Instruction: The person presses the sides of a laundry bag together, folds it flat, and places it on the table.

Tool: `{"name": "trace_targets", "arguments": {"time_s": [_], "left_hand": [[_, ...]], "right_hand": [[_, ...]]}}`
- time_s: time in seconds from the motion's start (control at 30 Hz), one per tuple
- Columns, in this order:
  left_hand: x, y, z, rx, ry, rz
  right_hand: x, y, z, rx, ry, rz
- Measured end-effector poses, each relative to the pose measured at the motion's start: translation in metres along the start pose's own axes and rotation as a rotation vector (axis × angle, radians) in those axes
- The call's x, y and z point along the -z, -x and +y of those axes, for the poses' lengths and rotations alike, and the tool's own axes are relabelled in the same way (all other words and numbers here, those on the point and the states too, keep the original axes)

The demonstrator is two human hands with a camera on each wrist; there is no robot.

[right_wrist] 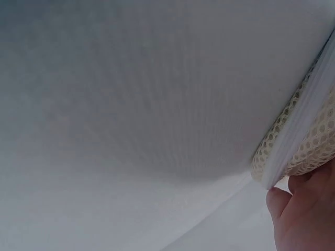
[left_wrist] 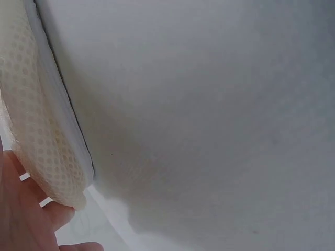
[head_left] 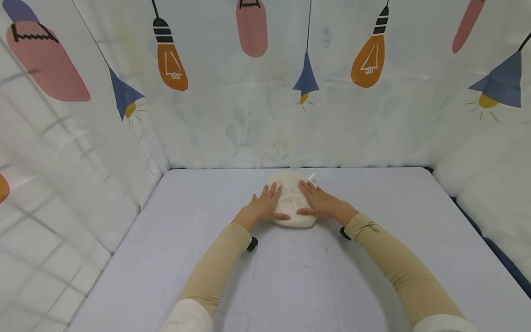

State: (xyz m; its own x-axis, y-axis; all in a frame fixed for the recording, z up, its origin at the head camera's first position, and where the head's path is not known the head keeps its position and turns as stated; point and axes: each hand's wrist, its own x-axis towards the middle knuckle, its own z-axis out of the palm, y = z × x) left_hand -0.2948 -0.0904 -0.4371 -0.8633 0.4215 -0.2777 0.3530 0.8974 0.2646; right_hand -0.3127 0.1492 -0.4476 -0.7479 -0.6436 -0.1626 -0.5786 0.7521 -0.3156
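A cream mesh laundry bag [head_left: 292,205], rounded and slightly puffed up, lies near the far edge of the table. My left hand [head_left: 263,206] rests on its left side with the fingers spread and fairly straight. On the right side lies my right hand [head_left: 322,203], fingers extended over the mesh. A small white tab [head_left: 311,177] sticks out at the bag's upper right. Both wrist views show the bag's honeycomb mesh and a white band [left_wrist: 65,112] along its edge. What is inside the bag is hidden.
A pale cloth covers the table [head_left: 286,286], with a few small marks on it. White curtains [head_left: 265,124] printed with lamps and bulbs stand behind and to the left. Pale fabric [head_left: 493,184] rises along the right edge.
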Motion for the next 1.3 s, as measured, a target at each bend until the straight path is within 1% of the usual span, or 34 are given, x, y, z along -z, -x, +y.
{"name": "trace_targets", "arguments": {"time_s": [0.17, 0.53, 0.7, 0.87, 1.07, 1.3], "left_hand": [[-0.001, -0.0015, 0.0019, 0.013, -0.02, -0.005], [-0.0021, 0.001, 0.004, 0.036, -0.01, -0.027], [0.0016, 0.002, 0.0057, 0.036, 0.014, -0.035], [0.0054, 0.0026, 0.0077, 0.043, 0.026, -0.05], [0.0069, 0.0029, 0.0071, 0.053, 0.016, -0.056], [0.0066, 0.0007, 0.0073, 0.046, 0.03, -0.069]], "right_hand": [[-0.0023, -0.0005, 0.0013, -0.008, 0.022, 0.001], [-0.0077, -0.0033, 0.0061, 0.026, -0.005, -0.004], [-0.0066, -0.0044, 0.006, 0.002, 0.012, -0.035], [-0.0041, -0.0053, 0.0034, -0.017, 0.0, -0.045], [-0.0018, -0.0053, 0.0, -0.034, -0.011, -0.062], [-0.0011, -0.0049, -0.0002, -0.058, -0.017, -0.086]]}}
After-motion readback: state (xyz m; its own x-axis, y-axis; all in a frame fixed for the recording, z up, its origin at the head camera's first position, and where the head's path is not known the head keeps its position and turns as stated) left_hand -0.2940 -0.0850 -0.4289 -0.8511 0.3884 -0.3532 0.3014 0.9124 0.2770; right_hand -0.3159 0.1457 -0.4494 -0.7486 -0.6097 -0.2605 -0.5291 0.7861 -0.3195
